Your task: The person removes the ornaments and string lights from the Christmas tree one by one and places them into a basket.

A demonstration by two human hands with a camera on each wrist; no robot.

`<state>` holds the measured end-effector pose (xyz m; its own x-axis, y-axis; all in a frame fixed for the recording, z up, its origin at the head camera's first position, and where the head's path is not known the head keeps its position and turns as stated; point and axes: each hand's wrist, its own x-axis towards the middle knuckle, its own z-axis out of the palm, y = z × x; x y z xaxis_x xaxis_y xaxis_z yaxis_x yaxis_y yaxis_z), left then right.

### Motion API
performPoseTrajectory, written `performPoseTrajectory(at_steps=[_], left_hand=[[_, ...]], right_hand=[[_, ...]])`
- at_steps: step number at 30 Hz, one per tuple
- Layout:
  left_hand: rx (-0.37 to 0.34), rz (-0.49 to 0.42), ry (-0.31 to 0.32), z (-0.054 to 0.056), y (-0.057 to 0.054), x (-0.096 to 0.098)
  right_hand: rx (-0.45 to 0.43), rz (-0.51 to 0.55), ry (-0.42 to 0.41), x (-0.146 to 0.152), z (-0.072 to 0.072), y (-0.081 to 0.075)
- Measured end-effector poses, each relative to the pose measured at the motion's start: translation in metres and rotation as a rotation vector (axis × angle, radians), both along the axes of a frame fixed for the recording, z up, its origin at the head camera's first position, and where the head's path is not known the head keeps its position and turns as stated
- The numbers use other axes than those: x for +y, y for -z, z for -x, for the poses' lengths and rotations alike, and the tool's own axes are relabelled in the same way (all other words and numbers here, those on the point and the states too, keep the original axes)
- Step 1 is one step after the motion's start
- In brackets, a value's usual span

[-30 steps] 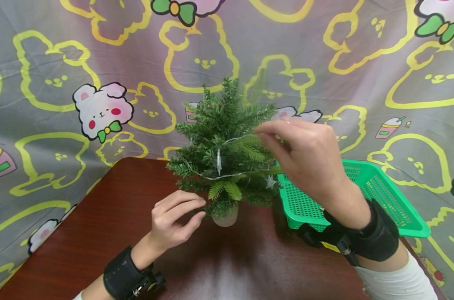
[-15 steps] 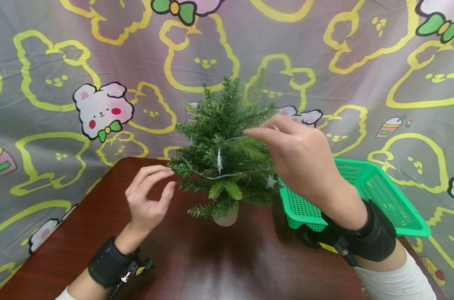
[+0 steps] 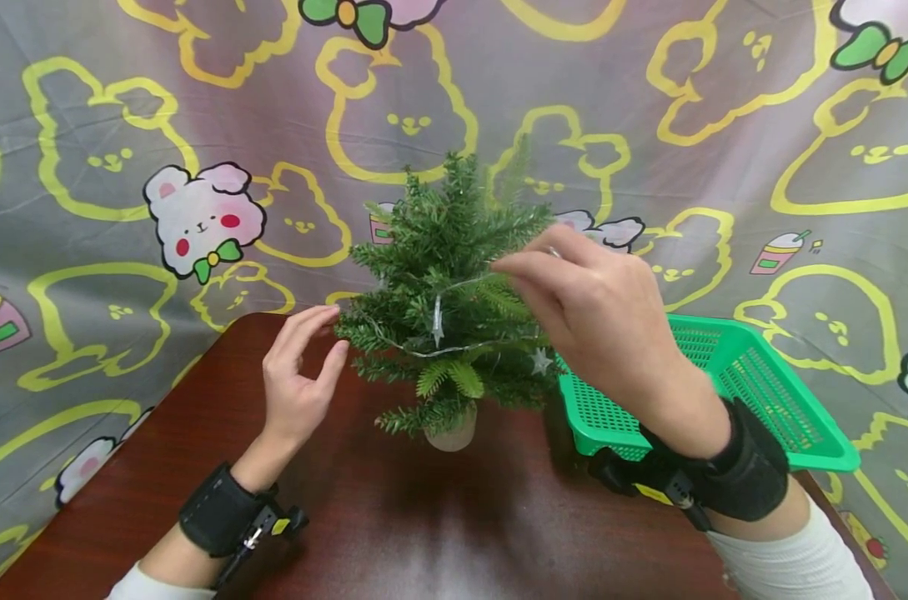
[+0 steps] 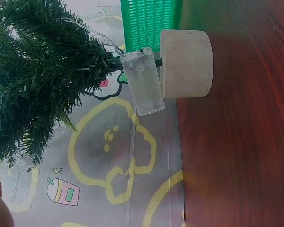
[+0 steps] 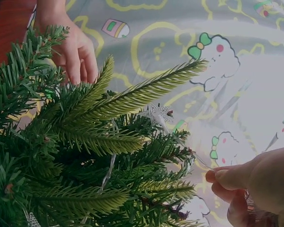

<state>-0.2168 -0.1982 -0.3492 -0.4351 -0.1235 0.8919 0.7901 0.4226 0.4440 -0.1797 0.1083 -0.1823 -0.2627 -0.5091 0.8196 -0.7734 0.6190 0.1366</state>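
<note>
A small artificial Christmas tree stands upright on a round wooden base. A clear string of star lights runs across its front, with star bulbs hanging among the branches. At the tree's right side my right hand pinches the light wire between thumb and forefinger; more wire is bunched in the palm in the right wrist view. My left hand is at the left branch tips, fingers extended and thumb apart. A clear battery box sits against the trunk just above the base.
A green plastic basket is on the table's right side, partly behind my right forearm. The dark red wooden table extends in front of the tree. A grey cartoon-printed curtain hangs close behind.
My left hand has moved from the low front branches up and left to the tree's left side. My right hand has shifted slightly left, keeping its pinch on the light wire.
</note>
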Motion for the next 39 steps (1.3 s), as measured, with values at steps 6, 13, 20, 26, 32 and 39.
performPoseTrajectory(at_steps=[6,13,20,26,32,39], left_hand=[[0.007,-0.016,-0.016,-0.005,-0.006,0.007],[0.093,-0.029,-0.026,-0.021,-0.021,0.020],[0.228,-0.038,-0.014,-0.013,-0.010,0.019],[0.321,-0.028,-0.032,-0.010,-0.004,0.021],[0.370,-0.035,-0.048,-0.015,-0.005,0.025],[0.408,-0.038,-0.049,-0.018,-0.007,0.030]], right_hand=[[0.039,0.017,0.014,-0.002,0.000,0.000],[0.031,-0.008,0.018,0.000,0.000,0.001],[0.003,-0.069,0.062,0.001,0.000,0.002],[-0.018,-0.075,0.061,0.000,0.001,0.004],[-0.020,-0.089,0.061,-0.001,0.002,0.005],[-0.056,-0.084,0.006,0.000,0.003,0.004]])
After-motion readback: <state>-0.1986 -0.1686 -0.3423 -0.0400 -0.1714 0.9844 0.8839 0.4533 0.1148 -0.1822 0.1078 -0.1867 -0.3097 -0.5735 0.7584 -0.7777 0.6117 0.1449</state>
